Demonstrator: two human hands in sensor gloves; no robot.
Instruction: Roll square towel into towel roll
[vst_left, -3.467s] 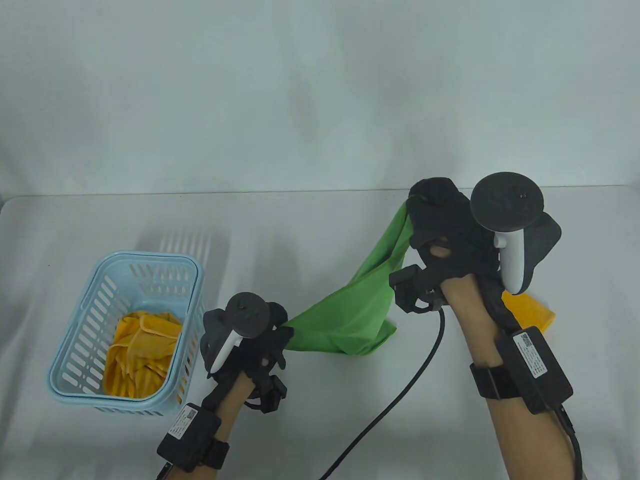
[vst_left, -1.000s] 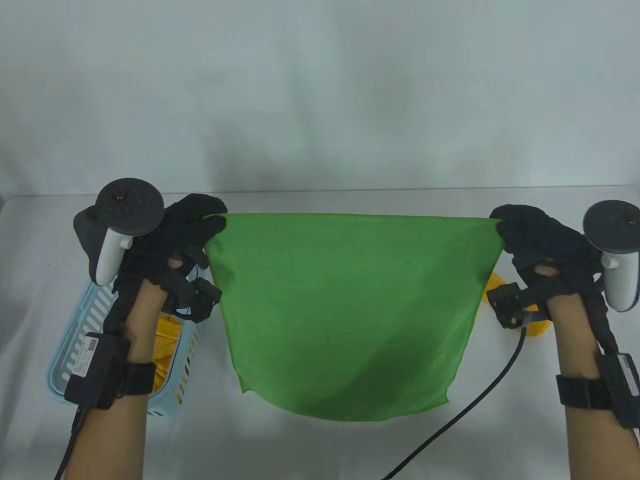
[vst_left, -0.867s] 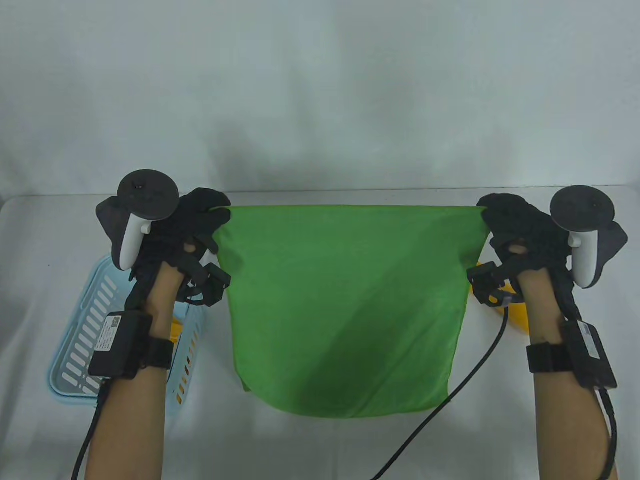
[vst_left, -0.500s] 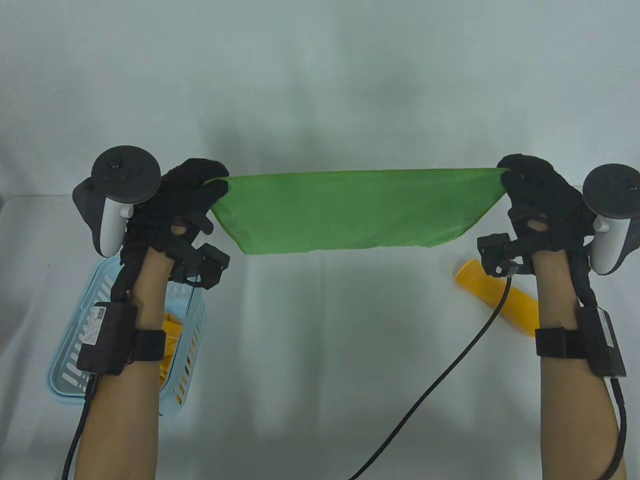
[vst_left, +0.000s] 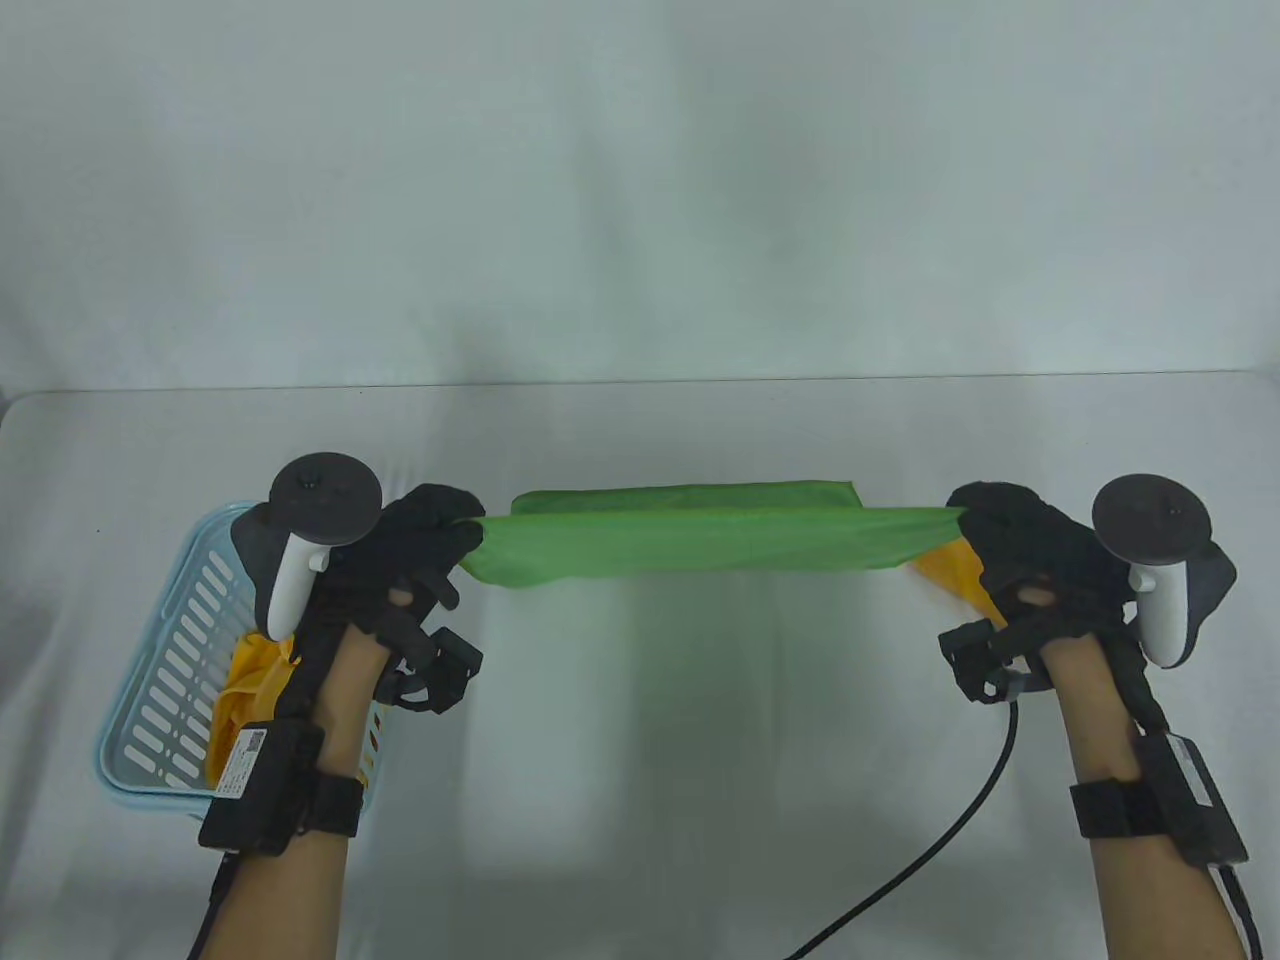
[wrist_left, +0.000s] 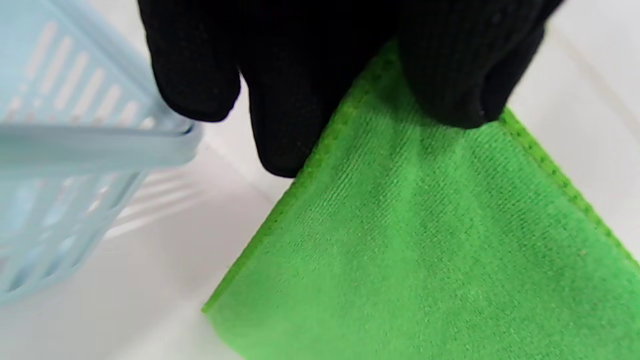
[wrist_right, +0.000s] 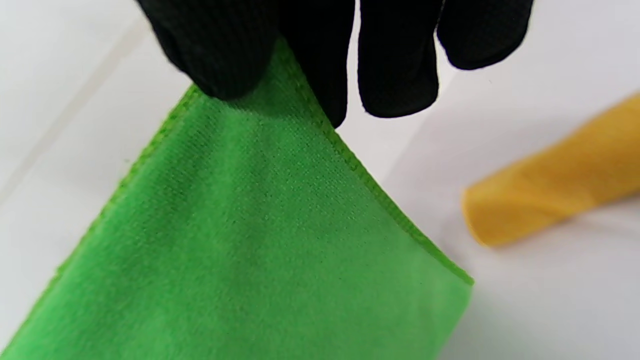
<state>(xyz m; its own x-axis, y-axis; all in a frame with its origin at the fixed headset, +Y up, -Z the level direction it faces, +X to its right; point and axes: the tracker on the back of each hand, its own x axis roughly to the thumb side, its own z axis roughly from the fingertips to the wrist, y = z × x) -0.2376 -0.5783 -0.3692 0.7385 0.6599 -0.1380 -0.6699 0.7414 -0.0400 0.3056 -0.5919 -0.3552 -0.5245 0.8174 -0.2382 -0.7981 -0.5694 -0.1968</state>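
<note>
A green square towel (vst_left: 690, 530) stretches across the middle of the table between both hands, its far edge lying on the table. My left hand (vst_left: 430, 545) pinches the towel's left corner; the left wrist view shows thumb and fingers (wrist_left: 450, 65) clamped on the green towel (wrist_left: 425, 240). My right hand (vst_left: 1010, 540) pinches the right corner, and in the right wrist view the thumb and fingers (wrist_right: 225, 55) hold the green towel (wrist_right: 250, 240) by its hemmed corner.
A light blue slotted basket (vst_left: 170, 690) with yellow cloths (vst_left: 245, 680) stands at the left, partly under my left forearm. A rolled yellow towel (vst_left: 955, 575) lies just behind my right hand, also clear in the right wrist view as a yellow roll (wrist_right: 555, 180). A black cable (vst_left: 960, 830) trails at the lower right.
Both hands spread the towel out in the air, swung it up and forward, then came down toward the table. The towel now lies low with its far edge on the surface.
</note>
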